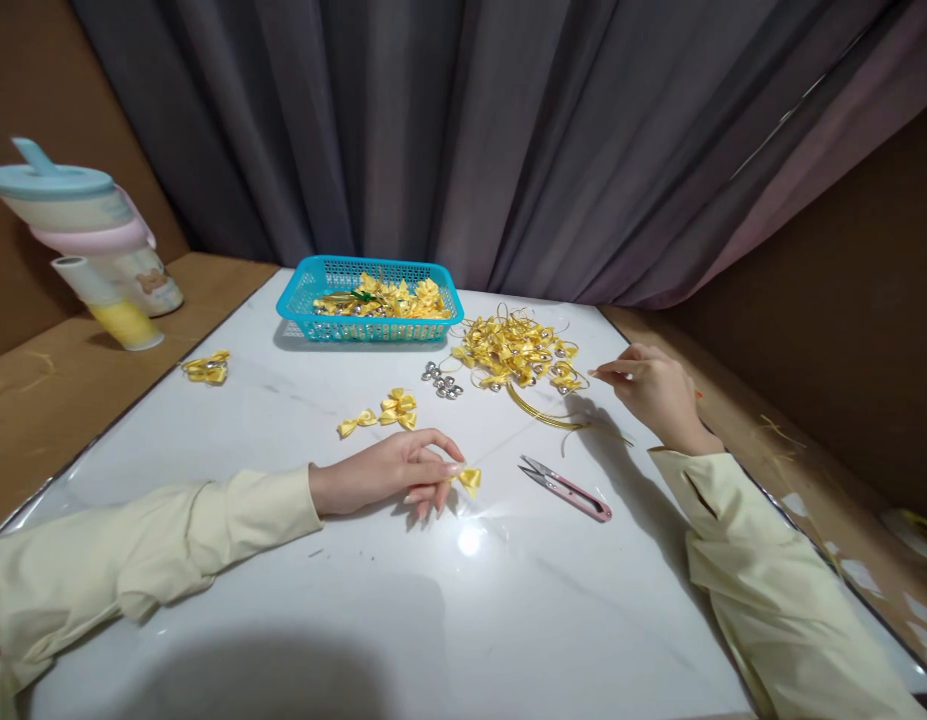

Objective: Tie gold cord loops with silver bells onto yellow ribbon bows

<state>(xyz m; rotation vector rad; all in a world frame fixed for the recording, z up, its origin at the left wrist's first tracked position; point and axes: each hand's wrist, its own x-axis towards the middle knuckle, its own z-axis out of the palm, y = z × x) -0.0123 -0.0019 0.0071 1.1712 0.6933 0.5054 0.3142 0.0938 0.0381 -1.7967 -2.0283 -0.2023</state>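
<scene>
My left hand (403,470) pinches a small yellow satin ribbon bow (470,481) between thumb and fingers, just above the white table. Out to the right, my right hand (653,393) is raised with thumb and forefinger pressed together; what sits in that pinch is too small to make out. A faint thin line runs from the bow toward the right hand. Pink-handled thread snips (566,489) lie between the hands, blades pointing left. Beyond the left hand rest loose yellow bows (398,408) and a small cluster of silver beads (443,382).
A turquoise basket (373,333) at the back holds yellow bows and gold pieces. Beside it is a heap of bows with gold cords (514,345); gold cord strands (536,412) lie in front. Another bow bundle (206,367), a tumbler (95,230) and a yellow thread spool (114,310) are left.
</scene>
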